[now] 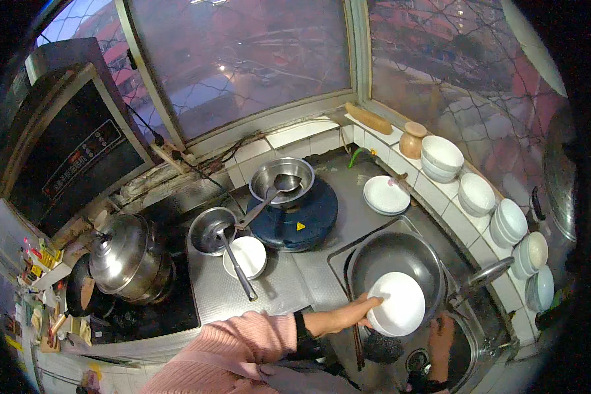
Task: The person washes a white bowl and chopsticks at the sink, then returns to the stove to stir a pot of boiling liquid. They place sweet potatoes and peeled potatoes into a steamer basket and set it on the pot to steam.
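My left hand (pixel 356 312) grips the rim of a white bowl (pixel 400 305), thumb over the edge. The bowl is tilted, its inside turned up toward me, above the near edge of a large dark grey basin (pixel 395 259) in the sink. My right hand (pixel 441 336) is just right of the bowl, over the right sink bowl (pixel 465 354). Its fingers are curled; whether they hold anything is hidden. Below the white bowl lies a dark, speckled rounded thing (pixel 382 348), with dark chopsticks (pixel 358 348) beside it.
The faucet (pixel 482 279) reaches over the sink from the right. Stacked bowls (pixel 442 157) line the tiled ledge. White plates (pixel 386 195) lie behind the basin. Left are a steel bowl (pixel 282 180) on a round blue appliance (pixel 295 220), a ladle (pixel 238 266), and a lidded steamer pot (pixel 131 259).
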The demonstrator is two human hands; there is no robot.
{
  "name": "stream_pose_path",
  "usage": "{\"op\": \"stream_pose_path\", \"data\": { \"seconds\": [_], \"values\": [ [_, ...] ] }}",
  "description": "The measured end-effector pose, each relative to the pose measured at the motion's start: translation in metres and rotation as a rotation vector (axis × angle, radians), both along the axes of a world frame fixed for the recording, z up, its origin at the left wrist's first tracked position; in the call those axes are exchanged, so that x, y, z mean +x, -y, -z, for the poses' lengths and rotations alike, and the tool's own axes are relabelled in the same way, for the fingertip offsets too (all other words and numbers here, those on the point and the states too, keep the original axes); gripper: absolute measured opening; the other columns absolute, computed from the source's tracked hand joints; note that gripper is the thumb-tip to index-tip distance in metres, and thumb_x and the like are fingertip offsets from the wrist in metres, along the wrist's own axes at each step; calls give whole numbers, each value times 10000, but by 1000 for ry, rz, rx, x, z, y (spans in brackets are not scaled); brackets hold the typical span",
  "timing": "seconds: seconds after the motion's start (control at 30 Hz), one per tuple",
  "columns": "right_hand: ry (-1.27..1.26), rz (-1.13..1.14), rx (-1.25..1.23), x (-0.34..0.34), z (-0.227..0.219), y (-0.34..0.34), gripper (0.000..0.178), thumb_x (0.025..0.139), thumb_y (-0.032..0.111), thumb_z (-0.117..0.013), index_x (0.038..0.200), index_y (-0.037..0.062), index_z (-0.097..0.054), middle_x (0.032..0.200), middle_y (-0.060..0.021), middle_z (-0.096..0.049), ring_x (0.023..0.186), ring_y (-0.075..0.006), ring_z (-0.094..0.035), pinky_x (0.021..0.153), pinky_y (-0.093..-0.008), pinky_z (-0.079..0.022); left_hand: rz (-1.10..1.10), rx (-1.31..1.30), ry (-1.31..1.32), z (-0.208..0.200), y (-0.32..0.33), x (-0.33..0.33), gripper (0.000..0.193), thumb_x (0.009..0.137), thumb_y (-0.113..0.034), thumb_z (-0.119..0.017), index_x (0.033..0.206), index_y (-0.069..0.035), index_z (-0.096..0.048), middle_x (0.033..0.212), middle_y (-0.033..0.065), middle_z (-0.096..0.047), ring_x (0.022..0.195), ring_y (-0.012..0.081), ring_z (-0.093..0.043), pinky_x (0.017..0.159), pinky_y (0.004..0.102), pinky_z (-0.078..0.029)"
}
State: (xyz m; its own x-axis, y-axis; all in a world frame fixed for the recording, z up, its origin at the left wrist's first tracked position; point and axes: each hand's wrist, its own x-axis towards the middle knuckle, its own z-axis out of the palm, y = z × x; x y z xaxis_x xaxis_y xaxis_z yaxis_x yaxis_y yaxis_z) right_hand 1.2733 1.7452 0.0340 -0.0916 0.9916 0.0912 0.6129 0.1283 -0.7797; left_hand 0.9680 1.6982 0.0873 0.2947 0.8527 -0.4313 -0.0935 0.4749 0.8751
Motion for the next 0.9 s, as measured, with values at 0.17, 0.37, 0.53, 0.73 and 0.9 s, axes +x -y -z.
{"op": "stream_pose_path", "data": {
  "seconds": [0.17, 0.37, 0.53, 0.73, 0.9],
  "values": [
    [704, 200, 190, 45, 13, -64, 478, 860, 227, -554, 1240, -55, -483, 1286, -241, -466, 1200, -407, -412, 1025, -459, -332, 97, 19, 81, 3, -36, 28, 754, 892, -524, -409, 1427, -49, -170, 1311, 152, -414, 1054, 214, -532, 786, 286, -475],
    [731, 255, -197, 43, 23, -57, 574, 810, 229, -632, 1267, -69, -453, 1321, -248, -436, 1197, -403, -420, 1026, -455, -341, 77, -29, 58, -3, -55, 48, 641, 870, -358, -461, 1384, -48, -236, 1088, 82, -506, 812, 115, -490, 692, 255, -421],
    [666, 202, -51, 34, 36, -36, 566, 812, 185, -627, 1290, -50, -436, 1308, -231, -456, 1200, -403, -430, 1026, -442, -345, 81, -46, 58, 3, -63, 59, 671, 855, -341, -491, 1403, -73, -210, 1060, 57, -483, 814, 117, -452, 684, 258, -403],
    [460, 318, 159, 18, -10, -5, 549, 831, 236, -617, 1282, -31, -453, 1301, -230, -466, 1176, -396, -439, 1029, -474, -316, 92, 42, 85, 25, -67, 55, 676, 856, -348, -516, 1406, -92, -218, 1047, 25, -465, 813, 108, -430, 669, 257, -398],
    [389, -244, 132, -49, -39, 22, 417, 844, 262, -572, 1198, 42, -541, 1029, -166, -630, 1001, -350, -575, 1015, -515, -310, 160, -48, -30, 45, -80, 64, 708, 889, -371, -501, 1439, -97, -150, 1365, 110, -330, 1179, 248, -416, 890, 365, -415]
  ]
}}
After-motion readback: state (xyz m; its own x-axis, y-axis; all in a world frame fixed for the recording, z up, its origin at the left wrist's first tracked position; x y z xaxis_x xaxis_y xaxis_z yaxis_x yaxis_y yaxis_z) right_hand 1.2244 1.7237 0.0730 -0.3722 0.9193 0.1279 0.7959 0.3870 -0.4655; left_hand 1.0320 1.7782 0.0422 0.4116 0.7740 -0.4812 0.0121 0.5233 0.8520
